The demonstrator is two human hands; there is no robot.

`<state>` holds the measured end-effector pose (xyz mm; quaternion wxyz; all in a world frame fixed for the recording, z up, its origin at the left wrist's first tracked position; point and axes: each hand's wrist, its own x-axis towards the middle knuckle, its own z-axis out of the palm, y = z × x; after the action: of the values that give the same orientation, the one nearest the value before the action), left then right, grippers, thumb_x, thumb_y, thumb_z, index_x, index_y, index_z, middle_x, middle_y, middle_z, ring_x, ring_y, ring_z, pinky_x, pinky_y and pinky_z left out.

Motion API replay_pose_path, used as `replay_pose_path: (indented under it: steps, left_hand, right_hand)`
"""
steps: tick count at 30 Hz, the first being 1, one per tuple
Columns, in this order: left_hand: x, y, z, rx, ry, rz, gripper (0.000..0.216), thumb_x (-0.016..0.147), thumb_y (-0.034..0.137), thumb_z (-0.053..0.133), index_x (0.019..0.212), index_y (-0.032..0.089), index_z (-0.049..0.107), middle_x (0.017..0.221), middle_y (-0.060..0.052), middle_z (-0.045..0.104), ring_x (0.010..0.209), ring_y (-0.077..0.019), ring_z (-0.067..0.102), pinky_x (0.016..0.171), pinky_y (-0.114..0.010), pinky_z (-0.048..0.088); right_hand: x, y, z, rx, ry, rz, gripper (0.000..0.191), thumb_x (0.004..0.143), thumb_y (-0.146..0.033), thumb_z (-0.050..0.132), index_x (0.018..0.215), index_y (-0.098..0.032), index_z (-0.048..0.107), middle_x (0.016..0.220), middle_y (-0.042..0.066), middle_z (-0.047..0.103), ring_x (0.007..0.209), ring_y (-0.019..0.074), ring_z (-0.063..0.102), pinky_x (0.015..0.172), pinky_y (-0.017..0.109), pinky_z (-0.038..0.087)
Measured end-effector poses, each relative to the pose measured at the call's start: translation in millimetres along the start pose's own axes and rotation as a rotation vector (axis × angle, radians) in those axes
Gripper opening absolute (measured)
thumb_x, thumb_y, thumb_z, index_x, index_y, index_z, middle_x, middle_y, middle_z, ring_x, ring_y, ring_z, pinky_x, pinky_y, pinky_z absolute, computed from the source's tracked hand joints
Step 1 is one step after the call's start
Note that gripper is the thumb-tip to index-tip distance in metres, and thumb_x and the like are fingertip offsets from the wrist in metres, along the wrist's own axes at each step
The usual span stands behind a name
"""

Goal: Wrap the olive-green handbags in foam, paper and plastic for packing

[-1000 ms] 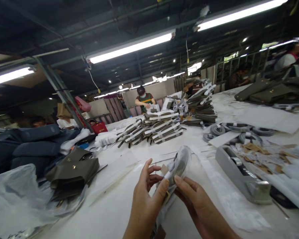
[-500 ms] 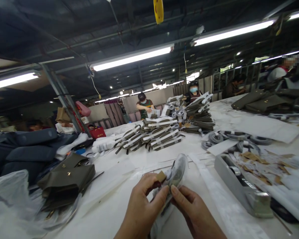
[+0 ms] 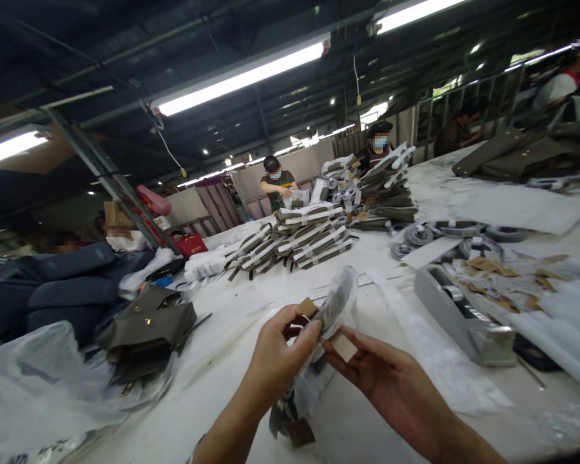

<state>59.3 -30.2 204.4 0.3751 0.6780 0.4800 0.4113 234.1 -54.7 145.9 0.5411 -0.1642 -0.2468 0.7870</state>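
In the middle of the head view, my left hand (image 3: 283, 351) is closed around a grey strap (image 3: 336, 301) coiled up in clear plastic. A small tan piece (image 3: 307, 307) shows at the left fingertips. My right hand (image 3: 391, 383) pinches a square tan card (image 3: 344, 347) between thumb and fingers, right beside the wrapped strap. Below the hands hang dark strap ends (image 3: 283, 412) and a brown tag (image 3: 300, 433). Part of the bundle is hidden behind my left hand.
A grey tape dispenser (image 3: 468, 322) stands to the right, near scattered tan tags (image 3: 493, 267) and coiled straps (image 3: 418, 235). Ahead are stacked wrapped straps (image 3: 309, 238). An olive bag (image 3: 149, 335) lies left beside clear plastic (image 3: 43, 386). Co-workers (image 3: 275, 183) sit across the table.
My right hand has moved slightly away from the strap and turned, and a tan card now shows in its fingers. The left hand keeps its hold. The camera view has tipped downward.
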Motion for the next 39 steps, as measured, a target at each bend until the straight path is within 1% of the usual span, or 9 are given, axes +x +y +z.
replay_pose_path:
  steps: [3, 8, 13, 19, 22, 25, 28, 34, 39]
  left_hand:
    - [-0.5, 1.2, -0.7, 0.023, -0.001, 0.015, 0.02, 0.088, 0.035, 0.062, 0.093, 0.017, 0.068, 0.089, -0.004, 0.067, 0.085, -0.0187, 0.063, 0.075, -0.027, 0.051]
    - [-3.6, 5.5, 4.2, 0.12, 0.043, 0.095, 0.013, 0.086, 0.027, 0.061, 0.094, 0.02, 0.068, 0.096, -0.003, 0.067, 0.092, -0.0183, 0.062, 0.08, -0.029, 0.05]
    - [-10.1, 2.9, 14.5, 0.187, 0.111, 0.201, 0.008, 0.086, 0.023, 0.061, 0.091, 0.021, 0.067, 0.09, -0.002, 0.063, 0.087, -0.0167, 0.06, 0.077, -0.029, 0.049]
    - [-16.4, -6.7, 24.8, 0.227, 0.215, 0.283, 0.007, 0.088, 0.018, 0.058, 0.089, 0.02, 0.065, 0.087, -0.001, 0.06, 0.084, -0.0158, 0.058, 0.074, -0.028, 0.048]
    - [-18.7, -7.9, 27.2, 0.271, 0.251, 0.386, 0.011, 0.089, 0.018, 0.058, 0.096, 0.021, 0.067, 0.09, -0.002, 0.064, 0.087, -0.0157, 0.061, 0.077, -0.027, 0.05]
    - [-23.4, -2.7, 25.5, 0.341, 0.242, 0.457, 0.02, 0.092, 0.018, 0.056, 0.108, 0.022, 0.068, 0.099, -0.004, 0.067, 0.094, -0.0164, 0.063, 0.083, -0.028, 0.052]
    - [-28.0, 3.1, 21.4, 0.472, 0.219, 0.495, 0.027, 0.092, 0.022, 0.057, 0.119, 0.022, 0.064, 0.106, -0.005, 0.069, 0.097, -0.0179, 0.065, 0.085, -0.028, 0.054]
    - [-26.6, -2.8, 14.0, 0.81, 0.342, 0.656, 0.02, 0.093, 0.018, 0.06, 0.111, 0.025, 0.066, 0.101, -0.001, 0.073, 0.089, -0.0157, 0.069, 0.082, -0.025, 0.055]
    - [-25.4, -11.1, 12.8, 1.022, 0.479, 0.852, 0.025, 0.091, 0.012, 0.061, 0.115, 0.016, 0.065, 0.104, -0.004, 0.074, 0.092, -0.0173, 0.07, 0.085, -0.026, 0.053]
  right_hand:
    - [1.1, 5.3, 2.6, -0.048, 0.008, -0.041, 0.031, 0.083, -0.03, 0.075, 0.111, -0.018, 0.075, 0.117, 0.008, 0.07, 0.11, 0.0232, 0.063, 0.113, 0.042, 0.038]
    - [3.2, 14.4, 16.7, -0.157, -0.007, -0.12, 0.033, 0.091, -0.032, 0.068, 0.122, -0.019, 0.069, 0.119, 0.009, 0.067, 0.113, 0.0226, 0.06, 0.108, 0.039, 0.042]
    - [7.8, 31.2, 17.9, -0.134, 0.113, -0.217, 0.027, 0.089, -0.037, 0.07, 0.109, -0.019, 0.072, 0.109, 0.007, 0.069, 0.103, 0.0216, 0.062, 0.093, 0.033, 0.049]
    - [17.3, 46.3, 12.7, -0.287, 0.237, -0.324, 0.033, 0.09, -0.048, 0.066, 0.103, -0.018, 0.069, 0.095, 0.005, 0.067, 0.082, 0.0175, 0.058, 0.075, 0.027, 0.048]
    - [18.7, 45.9, 13.0, -0.329, 0.237, -0.355, 0.034, 0.092, -0.049, 0.063, 0.108, -0.019, 0.065, 0.086, 0.002, 0.062, 0.077, 0.0153, 0.054, 0.07, 0.024, 0.046]
    - [18.3, 44.4, 12.0, -0.349, 0.242, -0.33, 0.032, 0.093, -0.049, 0.062, 0.103, -0.019, 0.064, 0.075, -0.001, 0.054, 0.069, 0.0123, 0.047, 0.063, 0.022, 0.042]
    - [19.6, 45.4, 9.1, -0.328, 0.25, -0.301, 0.032, 0.092, -0.05, 0.062, 0.099, -0.019, 0.062, 0.07, -0.003, 0.05, 0.064, 0.0108, 0.042, 0.058, 0.022, 0.038]
    - [27.7, 48.1, 8.0, -0.375, 0.26, -0.316, 0.046, 0.084, -0.061, 0.066, 0.081, -0.017, 0.057, 0.058, -0.005, 0.044, 0.054, 0.0093, 0.037, 0.054, 0.023, 0.033]
    - [28.3, 45.8, 12.1, -0.371, 0.234, -0.328, 0.045, 0.082, -0.059, 0.07, 0.077, -0.017, 0.054, 0.061, -0.003, 0.047, 0.058, 0.0101, 0.04, 0.056, 0.023, 0.035]
